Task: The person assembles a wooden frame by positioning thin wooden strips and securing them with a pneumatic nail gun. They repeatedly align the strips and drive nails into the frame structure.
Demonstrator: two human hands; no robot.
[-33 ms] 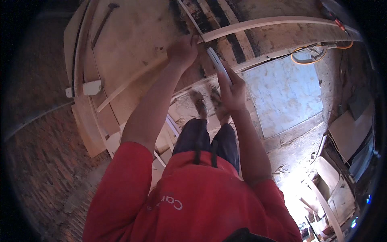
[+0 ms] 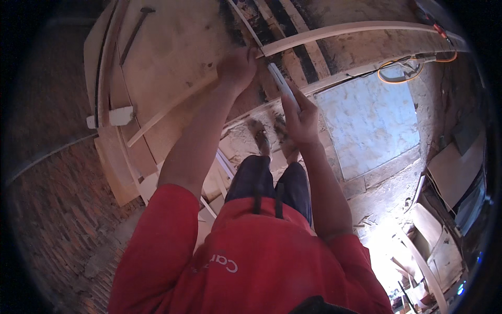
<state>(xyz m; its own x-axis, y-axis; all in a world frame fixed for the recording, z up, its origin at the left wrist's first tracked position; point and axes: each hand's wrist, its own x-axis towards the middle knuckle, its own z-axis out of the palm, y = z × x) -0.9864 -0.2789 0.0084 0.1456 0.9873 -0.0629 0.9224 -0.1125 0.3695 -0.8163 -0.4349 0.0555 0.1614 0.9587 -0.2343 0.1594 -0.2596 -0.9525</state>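
Observation:
My left hand (image 2: 236, 69) is closed on the end of a long pale wooden strip (image 2: 334, 31), which runs off to the far right in a gentle curve. My right hand (image 2: 301, 118) grips the pale handle of what looks like a handsaw (image 2: 277, 77). Its thin straight blade (image 2: 244, 20) points away to the far left and crosses the strip just right of my left fingers. The teeth are too small to make out. Another pale strip (image 2: 157, 120) slants from near my left wrist toward the lower left; whether it joins the held one is hidden.
A hammer (image 2: 135, 34) lies on the wooden worktop (image 2: 178, 39) at the far left. Dark-striped boards (image 2: 308, 57) sit beneath the strip. An orange cable (image 2: 389, 82) loops at the right, above a pale panel (image 2: 368, 123). Bricks (image 2: 57, 225) cover the left side.
Both hands and the saw stay nearly in place. The whole view has shifted very slightly.

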